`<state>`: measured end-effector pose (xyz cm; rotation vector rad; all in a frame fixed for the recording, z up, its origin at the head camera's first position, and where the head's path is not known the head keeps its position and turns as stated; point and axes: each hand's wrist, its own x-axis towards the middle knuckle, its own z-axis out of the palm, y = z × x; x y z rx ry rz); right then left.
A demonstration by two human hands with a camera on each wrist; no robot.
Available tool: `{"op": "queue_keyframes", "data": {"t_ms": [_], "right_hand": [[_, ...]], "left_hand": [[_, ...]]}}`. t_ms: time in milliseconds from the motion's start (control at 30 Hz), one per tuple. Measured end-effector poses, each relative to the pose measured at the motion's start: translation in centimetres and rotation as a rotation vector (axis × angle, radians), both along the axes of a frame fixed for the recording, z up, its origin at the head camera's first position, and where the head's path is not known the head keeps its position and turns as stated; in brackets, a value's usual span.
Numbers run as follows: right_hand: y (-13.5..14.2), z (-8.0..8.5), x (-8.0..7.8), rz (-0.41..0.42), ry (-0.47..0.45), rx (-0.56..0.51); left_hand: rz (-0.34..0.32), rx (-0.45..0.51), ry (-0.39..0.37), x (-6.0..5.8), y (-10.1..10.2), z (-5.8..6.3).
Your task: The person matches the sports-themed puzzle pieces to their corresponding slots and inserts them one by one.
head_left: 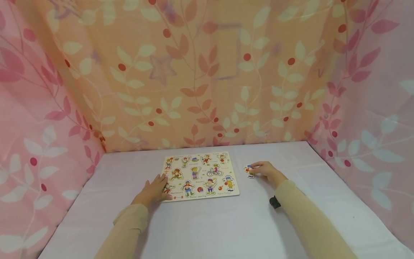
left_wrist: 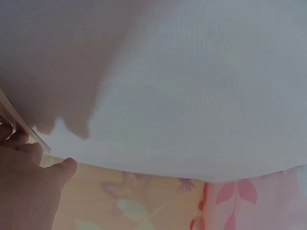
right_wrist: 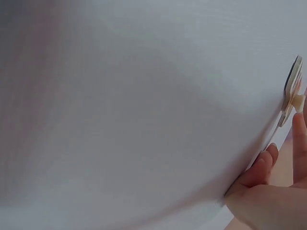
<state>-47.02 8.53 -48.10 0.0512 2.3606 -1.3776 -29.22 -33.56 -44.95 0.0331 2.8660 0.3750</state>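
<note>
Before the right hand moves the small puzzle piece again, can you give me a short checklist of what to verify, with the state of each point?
1. Right hand is at the small flat cartoon-figure puzzle piece: ok, fingertips touch it on the table.
2. Firm pinch on the piece's peg: cannot tell; the right wrist view shows the piece at the frame edge, fingers near it.
3. Rectangular wooden puzzle board with cartoon figures lies flat on the white table cover: ok.
4. Left hand steadies the board: ok, it rests on the near left corner.
5. A free slot on the board: cannot tell, too small.
6. Path between piece and board: ok, bare cloth.
</note>
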Motion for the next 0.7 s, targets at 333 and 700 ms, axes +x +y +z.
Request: {"op": "queue_keyframes", "data": {"t_ms": [333, 700], "right_hand": [[-0.9, -0.4, 0.1, -0.043, 0.059, 0.042], [-1.7, 0.3, 1.3, -0.091, 0.121, 0.114]], "left_hand": [[0.007, -0.004, 0.004, 0.2, 0.0, -0.3], [0.010, 0.005, 0.010, 0.3, 0.0, 0.1]]}}
